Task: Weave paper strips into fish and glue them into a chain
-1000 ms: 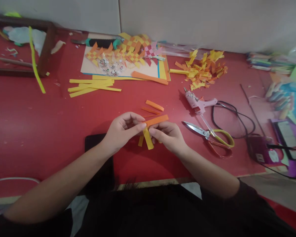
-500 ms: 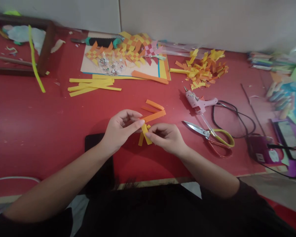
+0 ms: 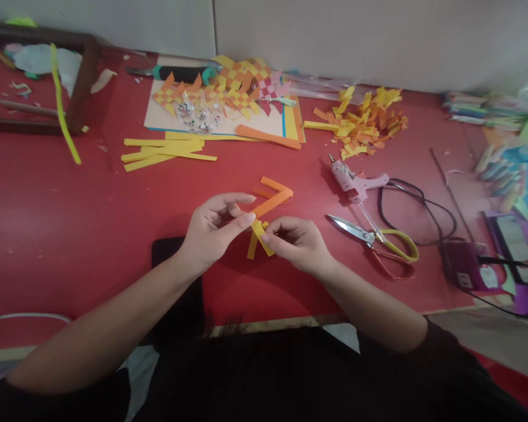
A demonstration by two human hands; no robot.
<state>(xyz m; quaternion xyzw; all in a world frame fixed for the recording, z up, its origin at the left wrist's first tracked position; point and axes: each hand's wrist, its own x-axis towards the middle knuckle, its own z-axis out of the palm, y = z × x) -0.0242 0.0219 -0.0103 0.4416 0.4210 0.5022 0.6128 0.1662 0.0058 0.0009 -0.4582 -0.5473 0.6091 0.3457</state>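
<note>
My left hand [image 3: 220, 225] pinches an orange paper strip [image 3: 270, 203] between thumb and fingers, close to where it meets yellow paper. Between thumb and forefinger, my right hand [image 3: 294, 240] holds a yellow paper strip [image 3: 260, 231]. The yellow and orange strips come together between the two hands, and how they are joined is partly hidden by the fingertips. A second yellow end hangs down toward me. More orange strip [image 3: 275, 185] reaches up and back behind the hands.
Beyond my hands lie loose yellow strips [image 3: 162, 153] and woven paper pieces [image 3: 237, 88] on stacked sheets. To the right are a pink glue gun [image 3: 349, 183], scissors [image 3: 369, 237] and a heap of scraps [image 3: 365, 120]. A black phone-like slab [image 3: 180, 299] lies under my left forearm.
My left fingertips have shifted slightly left and the forefinger has lifted a little. The lower end of the yellow strip has swung slightly right with my right fingers.
</note>
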